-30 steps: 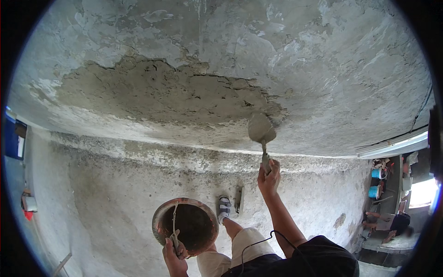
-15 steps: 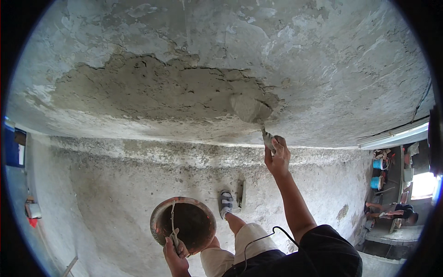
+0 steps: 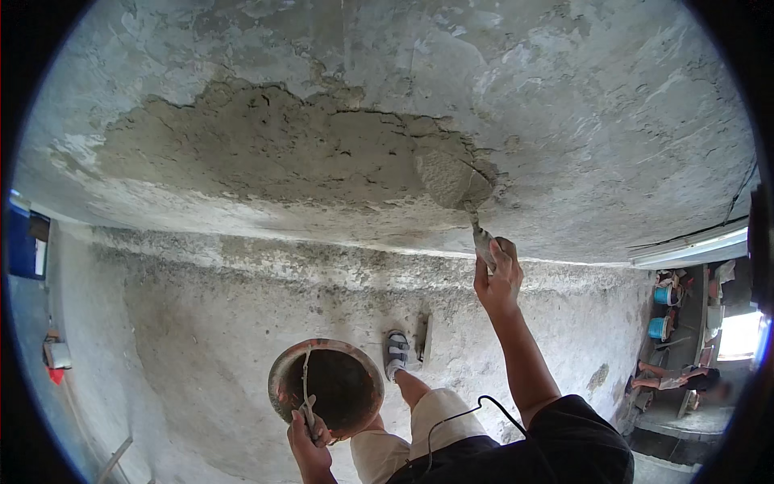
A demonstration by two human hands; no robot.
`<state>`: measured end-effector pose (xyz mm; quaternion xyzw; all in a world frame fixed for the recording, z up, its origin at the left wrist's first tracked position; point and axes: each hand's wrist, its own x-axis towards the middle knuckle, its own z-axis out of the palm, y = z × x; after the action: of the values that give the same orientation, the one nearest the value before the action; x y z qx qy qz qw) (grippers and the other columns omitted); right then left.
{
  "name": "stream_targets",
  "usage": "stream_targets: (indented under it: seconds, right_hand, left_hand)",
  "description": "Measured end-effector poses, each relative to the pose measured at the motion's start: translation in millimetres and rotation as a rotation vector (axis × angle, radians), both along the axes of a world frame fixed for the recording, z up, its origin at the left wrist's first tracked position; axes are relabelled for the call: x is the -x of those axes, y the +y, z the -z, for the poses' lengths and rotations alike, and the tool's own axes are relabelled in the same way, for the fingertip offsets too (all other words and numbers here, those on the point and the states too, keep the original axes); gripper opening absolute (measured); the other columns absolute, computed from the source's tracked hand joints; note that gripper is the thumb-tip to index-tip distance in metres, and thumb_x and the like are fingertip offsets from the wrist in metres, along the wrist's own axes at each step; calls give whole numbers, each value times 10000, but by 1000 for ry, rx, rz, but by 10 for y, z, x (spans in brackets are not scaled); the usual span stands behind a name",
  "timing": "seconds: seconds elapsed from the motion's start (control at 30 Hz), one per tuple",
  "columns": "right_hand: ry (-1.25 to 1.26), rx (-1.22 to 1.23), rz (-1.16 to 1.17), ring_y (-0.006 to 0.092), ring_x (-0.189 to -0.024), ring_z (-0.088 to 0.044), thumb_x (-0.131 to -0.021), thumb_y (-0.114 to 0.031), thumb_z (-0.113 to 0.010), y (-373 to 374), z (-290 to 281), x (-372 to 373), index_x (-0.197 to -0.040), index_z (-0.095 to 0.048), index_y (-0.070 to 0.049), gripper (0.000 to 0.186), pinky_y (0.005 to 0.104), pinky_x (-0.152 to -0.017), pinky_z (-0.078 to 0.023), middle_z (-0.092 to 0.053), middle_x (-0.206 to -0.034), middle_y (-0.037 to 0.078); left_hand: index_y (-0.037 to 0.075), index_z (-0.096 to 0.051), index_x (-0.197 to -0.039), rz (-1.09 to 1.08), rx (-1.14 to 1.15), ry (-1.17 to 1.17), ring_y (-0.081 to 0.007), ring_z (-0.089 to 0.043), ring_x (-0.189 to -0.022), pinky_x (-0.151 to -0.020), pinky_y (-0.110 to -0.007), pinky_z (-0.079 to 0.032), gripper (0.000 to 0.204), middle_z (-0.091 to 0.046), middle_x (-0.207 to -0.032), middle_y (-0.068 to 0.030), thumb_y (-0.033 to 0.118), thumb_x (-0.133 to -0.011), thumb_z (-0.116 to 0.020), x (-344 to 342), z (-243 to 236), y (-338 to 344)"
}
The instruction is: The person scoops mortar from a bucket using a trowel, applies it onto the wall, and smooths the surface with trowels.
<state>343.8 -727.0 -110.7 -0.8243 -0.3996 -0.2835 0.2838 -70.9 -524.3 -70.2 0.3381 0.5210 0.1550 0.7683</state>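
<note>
My right hand [image 3: 500, 278] is closed round the handle of a trowel [image 3: 482, 244], held up at the wall. The trowel's rounded blade [image 3: 455, 179] lies at the right end of a darker, rough mortar patch [image 3: 266, 149]; rough grey mortar shows over the blade. Whether the blade presses on the wall, I cannot tell. Low in the view, my left hand [image 3: 310, 436] grips a mortar-crusted bucket handle [image 3: 305, 375]. This runs from the far rim of a round, brownish bucket [image 3: 282, 363]. The bucket's inside is dark and its contents are hard to make out.
The concrete floor [image 3: 210, 323] meets the wall below the patch. Beside my sandalled foot [image 3: 396, 351] lies a narrow block [image 3: 425, 337]. Blue buckets [image 3: 659, 327] stand far right, near another person [image 3: 685, 377]. A pale strip [image 3: 693, 246] runs along the wall's right side.
My right hand and the trowel have moved slightly right along the patch, and the blade's surface looks rougher. My left hand keeps its hold on the bucket handle. The view has shifted a little.
</note>
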Motion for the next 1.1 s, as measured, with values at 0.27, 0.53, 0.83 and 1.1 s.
stream_targets:
  seconds: [0.27, 0.53, 0.83, 1.1]
  right_hand:
    - [310, 146, 199, 413, -922, -665, -797, 15, -684, -371, 456, 538, -1300, -543, -50, 527, 484, -718, -560, -622, -1104, 202]
    - [272, 17, 82, 404, -956, -662, -796, 7, -681, -383, -33, 643, -1281, -576, -58, 501, 493, -741, -557, -632, -1118, 197]
    - [272, 186, 107, 402, -876, -648, -802, 3, -663, -322, -149, 215, -1335, -535, -115, 560, 516, -727, -544, -603, -1060, 187]
    - [631, 560, 226, 422, -918, -671, -829, -78, -643, -1108, 378, 1046, -1323, -509, -144, 516, 539, -767, -542, -609, -1093, 205]
  left_hand:
    - [-38, -594, -1308, 20, -35, -34, -48, -305, -468, -438, -217, -219, 624, -372, -623, 43, 505, -1071, -397, 32, -182, -41]
    - [-7, -600, -1295, -118, -126, -101, -40, -308, -487, -439, -210, -215, 591, -374, -647, 47, 513, -1063, -438, 197, -870, -222]
    - [33, -568, -1310, -230, -209, -260, -37, -271, -446, -420, -210, -214, 558, -366, -645, 47, 514, -1062, -431, 393, -1533, -238]
    - [44, -562, -1298, -310, -209, -366, -40, -284, -446, -416, -219, -207, 556, -383, -646, 49, 528, -1058, -430, 553, -1793, -211]
